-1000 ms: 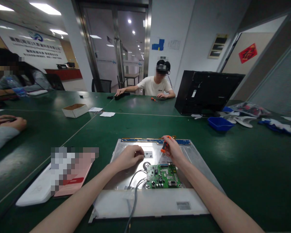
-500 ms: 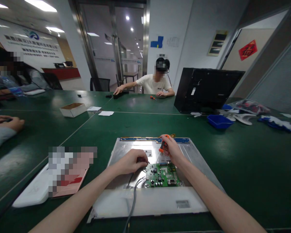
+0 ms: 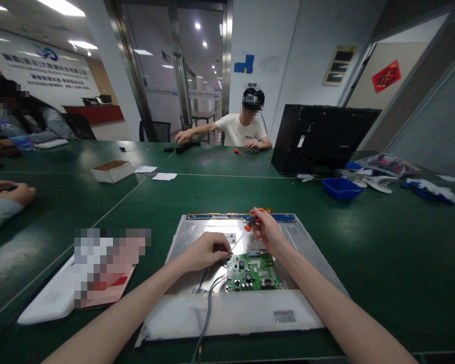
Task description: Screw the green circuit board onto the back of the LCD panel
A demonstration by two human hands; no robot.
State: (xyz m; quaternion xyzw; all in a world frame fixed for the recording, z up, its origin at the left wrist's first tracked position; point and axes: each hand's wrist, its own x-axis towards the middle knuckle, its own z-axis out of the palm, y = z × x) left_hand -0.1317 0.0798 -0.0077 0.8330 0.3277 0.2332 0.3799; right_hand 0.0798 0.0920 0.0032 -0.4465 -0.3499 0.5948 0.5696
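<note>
A green circuit board lies on the back of a flat display panel, whose lower strip is whitish and upper part silvery metal. My right hand grips a screwdriver with an orange and black handle. Its thin shaft slants down to the left, and the tip ends by my left fingertips. My left hand is closed in a pinch at the board's upper left corner; what it pinches is hidden. Grey cables run from the board's left side toward me.
Left of the panel lie a white object and a pinkish booklet, partly blurred. Farther off are an open box, a black monitor, a blue tray and gloves. Other people sit across and at left.
The screwdriver has tilted more to the left, its tip going from the board up to my left fingertips. My left hand has stayed nearly in place.
</note>
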